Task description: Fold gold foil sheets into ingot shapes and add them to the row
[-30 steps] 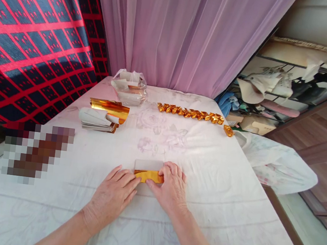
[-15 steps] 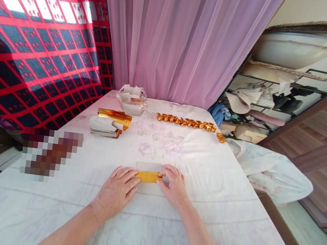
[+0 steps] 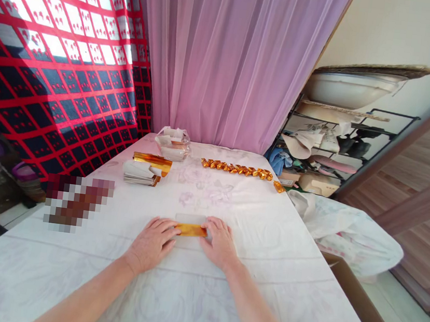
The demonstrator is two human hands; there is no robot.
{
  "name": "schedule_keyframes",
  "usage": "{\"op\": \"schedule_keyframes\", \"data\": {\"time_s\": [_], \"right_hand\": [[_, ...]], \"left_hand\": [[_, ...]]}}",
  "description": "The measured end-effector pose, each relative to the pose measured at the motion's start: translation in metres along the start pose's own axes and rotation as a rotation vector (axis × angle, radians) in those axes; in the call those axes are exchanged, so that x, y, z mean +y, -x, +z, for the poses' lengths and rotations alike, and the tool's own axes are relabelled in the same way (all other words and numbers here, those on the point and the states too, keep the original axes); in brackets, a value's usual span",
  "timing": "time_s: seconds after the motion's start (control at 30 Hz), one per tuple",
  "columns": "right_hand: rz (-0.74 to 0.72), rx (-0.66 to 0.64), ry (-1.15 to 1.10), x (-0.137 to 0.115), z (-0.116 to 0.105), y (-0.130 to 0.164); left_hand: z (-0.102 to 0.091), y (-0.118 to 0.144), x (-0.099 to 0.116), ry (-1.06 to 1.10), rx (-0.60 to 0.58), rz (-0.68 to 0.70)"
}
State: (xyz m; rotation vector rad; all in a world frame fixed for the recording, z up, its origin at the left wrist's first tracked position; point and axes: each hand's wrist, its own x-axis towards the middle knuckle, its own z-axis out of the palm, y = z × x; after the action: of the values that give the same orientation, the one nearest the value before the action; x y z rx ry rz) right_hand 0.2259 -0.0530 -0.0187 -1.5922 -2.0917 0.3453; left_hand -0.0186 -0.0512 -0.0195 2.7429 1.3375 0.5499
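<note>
A small sheet of gold foil paper (image 3: 191, 229) lies flat on the white-covered desk, near its front edge and about midway between the left and right edges. It is partly folded: a shiny gold band faces up along the near side, and the pale white reverse shows as a rectangle behind it, toward the far edge. The band runs parallel to the front edge, its two ends covered by fingertips.

a home room: pink curtain (image 3: 231, 58), cloth-covered table (image 3: 264, 271), cluttered shelf (image 3: 334, 144) of hats and shoes
</note>
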Motion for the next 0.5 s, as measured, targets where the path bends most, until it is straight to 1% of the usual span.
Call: {"op": "schedule_keyframes", "data": {"time_s": [0.27, 0.5], "right_hand": [[-0.017, -0.023, -0.015, 0.002, 0.000, -0.001], [-0.084, -0.062, 0.012, 0.012, -0.010, -0.006]], "left_hand": [[-0.003, -0.004, -0.003, -0.001, 0.042, 0.063], [-0.008, -0.017, -0.006, 0.026, 0.021, 0.097]]}}
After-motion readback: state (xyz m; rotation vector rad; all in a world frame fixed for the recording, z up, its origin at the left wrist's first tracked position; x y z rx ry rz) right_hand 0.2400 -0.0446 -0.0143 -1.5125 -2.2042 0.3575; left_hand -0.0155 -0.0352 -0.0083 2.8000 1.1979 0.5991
